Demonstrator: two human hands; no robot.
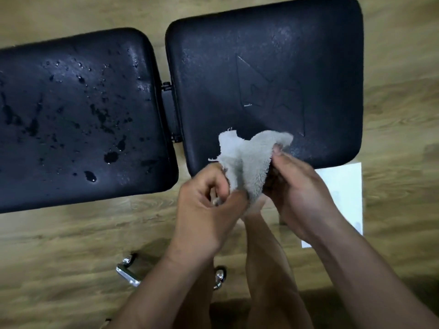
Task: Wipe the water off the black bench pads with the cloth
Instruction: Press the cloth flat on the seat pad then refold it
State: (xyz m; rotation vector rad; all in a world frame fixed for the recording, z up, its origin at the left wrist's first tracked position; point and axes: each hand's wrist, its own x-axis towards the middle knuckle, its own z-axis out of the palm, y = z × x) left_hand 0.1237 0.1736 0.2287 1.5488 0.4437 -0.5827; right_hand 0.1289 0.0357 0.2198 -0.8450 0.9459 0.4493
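Head camera, looking straight down: a pale grey terry cloth is bunched between both hands above the near edge of the right bench pad, with its frayed upper corners standing up over the black vinyl. The left hand has its fingers curled in and pinches the cloth's lower left part against the thumb. The right hand grips the cloth's right side, fingers tucked under the fabric and thumb near the top edge. The right bench pad bears an embossed logo and shows only a faint sheen of moisture. The left bench pad, just beside it and joined to it by a black hinge bracket, is covered with scattered water drops, the largest near its front right corner. Both pads stand over a wooden floor. A white sheet of paper lies on the floor by the right pad's near corner, partly hidden by the right hand. Chrome chair casters show below the left forearm, and a bare leg shows between the arms.
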